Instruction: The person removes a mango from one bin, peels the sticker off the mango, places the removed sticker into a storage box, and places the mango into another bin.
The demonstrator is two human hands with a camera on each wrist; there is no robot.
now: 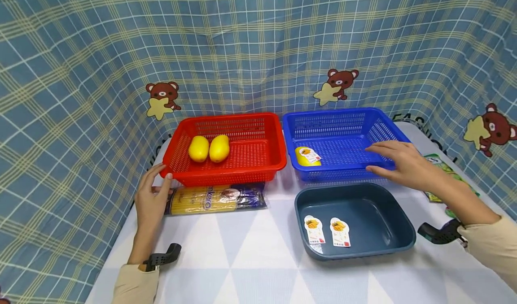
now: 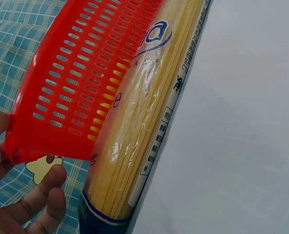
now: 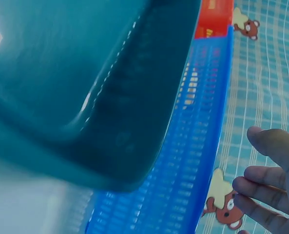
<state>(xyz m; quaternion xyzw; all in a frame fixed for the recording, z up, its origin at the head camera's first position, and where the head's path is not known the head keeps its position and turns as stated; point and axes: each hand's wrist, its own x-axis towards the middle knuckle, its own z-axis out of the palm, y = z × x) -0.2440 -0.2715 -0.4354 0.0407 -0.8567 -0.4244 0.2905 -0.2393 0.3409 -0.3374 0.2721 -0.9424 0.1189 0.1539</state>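
My left hand is at the front left corner of the red basket, its fingertips right at the rim and its fingers loosely spread. Two yellow mangoes lie side by side in that basket. Empty, my right hand reaches over the right side of the blue basket, thumb and fingers apart. In the blue basket's front left corner rests another mango, partly covered by a mango-picture card. Closer to me stands a dark blue-grey tub, with two similar cards inside.
A clear-wrapped pack of spaghetti lies along the front of the red basket. Green packets lie right of the blue basket, partly behind my right arm. A checked cloth hangs behind and at both sides.
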